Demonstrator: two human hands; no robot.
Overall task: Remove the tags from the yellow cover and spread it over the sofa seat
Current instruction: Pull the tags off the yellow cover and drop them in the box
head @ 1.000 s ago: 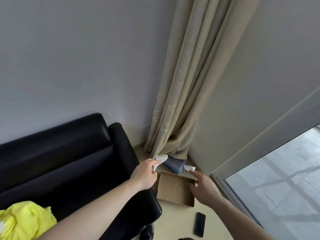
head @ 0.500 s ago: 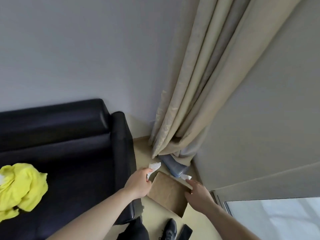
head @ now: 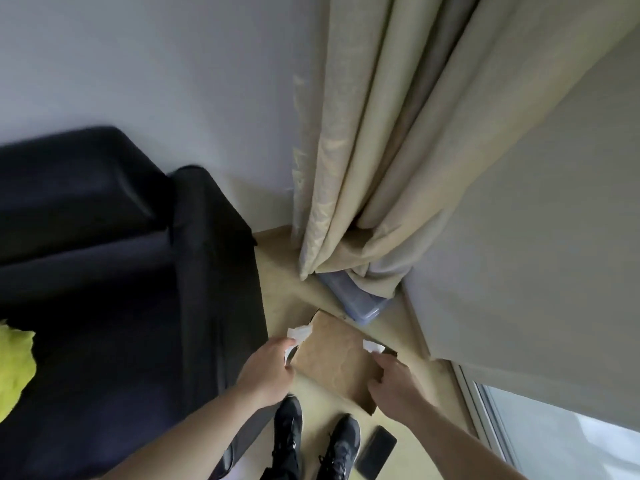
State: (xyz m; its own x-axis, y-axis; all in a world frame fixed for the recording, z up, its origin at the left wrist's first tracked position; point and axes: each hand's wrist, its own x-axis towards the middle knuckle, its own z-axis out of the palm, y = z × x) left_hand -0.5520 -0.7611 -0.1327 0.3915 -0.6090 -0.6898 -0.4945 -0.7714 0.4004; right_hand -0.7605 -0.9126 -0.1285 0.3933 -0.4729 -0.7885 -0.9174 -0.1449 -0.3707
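The yellow cover (head: 14, 368) lies bunched on the black sofa (head: 104, 271) seat at the far left edge of view. My left hand (head: 268, 370) is shut on a crumpled white tag (head: 298, 333), held over the left edge of an open brown cardboard box (head: 337, 358) on the floor beside the sofa arm. My right hand (head: 393, 379) pinches a second small white tag (head: 373, 346) above the box's right edge.
Beige curtains (head: 381, 150) hang in the corner over a bluish plastic container (head: 356, 301). A black phone (head: 376, 452) lies on the floor by my black shoes (head: 313, 441). A glass door (head: 554, 441) is at the lower right.
The view has tilted down and closed in on the box. Both hands, each holding a tag, have lowered toward the box; my shoes have come fully into view.
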